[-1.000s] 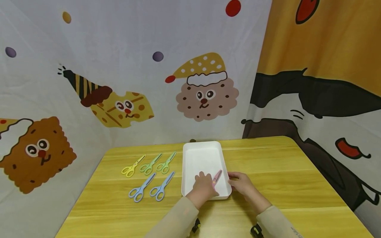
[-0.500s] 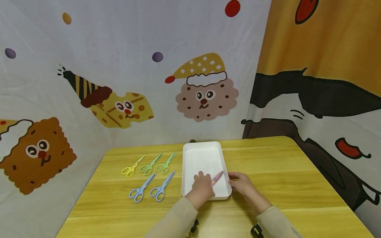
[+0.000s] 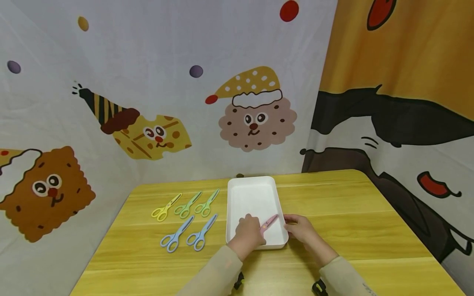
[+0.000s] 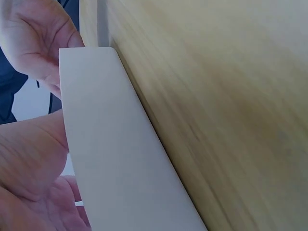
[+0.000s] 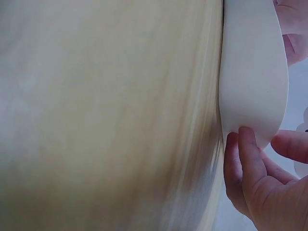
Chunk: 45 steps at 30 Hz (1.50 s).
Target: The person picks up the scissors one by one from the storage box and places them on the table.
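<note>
A white tray (image 3: 252, 193) stands on the table with pink scissors (image 3: 269, 222) in its near part. My left hand (image 3: 247, 232) reaches over the tray's near rim and holds the scissors by the handles, which are mostly hidden under it; the blades point to the far right. In the left wrist view the left hand (image 4: 33, 178) shows past the tray's wall, its grip out of sight. At the right side of the tray, my right hand (image 3: 300, 227) grips the wall, with fingers (image 5: 248, 149) against the outside and the thumb at the rim.
Left of the tray lie yellow scissors (image 3: 161, 213), two green scissors (image 3: 183, 210) and two blue scissors (image 3: 199, 237). The wooden table (image 3: 352, 213) ends at the back against a printed cloth (image 3: 207, 164).
My left hand has shifted slightly left inside the tray. The pink scissors have turned a little, their tips swinging right and toward me. The right hand and the tray stay put.
</note>
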Each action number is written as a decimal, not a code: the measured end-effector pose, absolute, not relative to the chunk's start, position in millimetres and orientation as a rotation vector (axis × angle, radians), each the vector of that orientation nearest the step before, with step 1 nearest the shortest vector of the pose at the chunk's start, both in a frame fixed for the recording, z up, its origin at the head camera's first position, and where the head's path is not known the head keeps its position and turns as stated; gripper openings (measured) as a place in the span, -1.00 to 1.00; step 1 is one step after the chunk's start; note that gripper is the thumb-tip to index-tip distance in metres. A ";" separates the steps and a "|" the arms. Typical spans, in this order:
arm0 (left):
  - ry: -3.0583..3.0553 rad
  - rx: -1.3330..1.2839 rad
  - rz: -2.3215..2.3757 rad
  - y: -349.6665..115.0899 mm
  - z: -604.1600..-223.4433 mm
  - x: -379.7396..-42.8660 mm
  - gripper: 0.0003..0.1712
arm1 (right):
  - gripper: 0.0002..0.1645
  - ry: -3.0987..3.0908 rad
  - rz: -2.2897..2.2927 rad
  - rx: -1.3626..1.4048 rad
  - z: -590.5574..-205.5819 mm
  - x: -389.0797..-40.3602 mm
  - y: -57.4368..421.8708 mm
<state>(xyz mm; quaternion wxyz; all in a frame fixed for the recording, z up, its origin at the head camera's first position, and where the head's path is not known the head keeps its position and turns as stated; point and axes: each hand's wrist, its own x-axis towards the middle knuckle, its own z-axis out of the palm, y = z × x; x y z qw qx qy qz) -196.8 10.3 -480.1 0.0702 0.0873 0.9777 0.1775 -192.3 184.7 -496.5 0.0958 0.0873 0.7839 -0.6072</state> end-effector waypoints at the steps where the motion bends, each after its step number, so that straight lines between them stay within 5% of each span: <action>1: 2.945 0.265 0.539 9.4 -480.8 -197.5 -0.52 | -0.55 2.322 -1.801 0.258 -496.9 -192.5 184.7; 45: 3.112 0.264 0.670 -22.2 -473.7 -207.0 -0.52 | -0.55 2.371 -1.732 0.266 -498.8 -193.1 184.9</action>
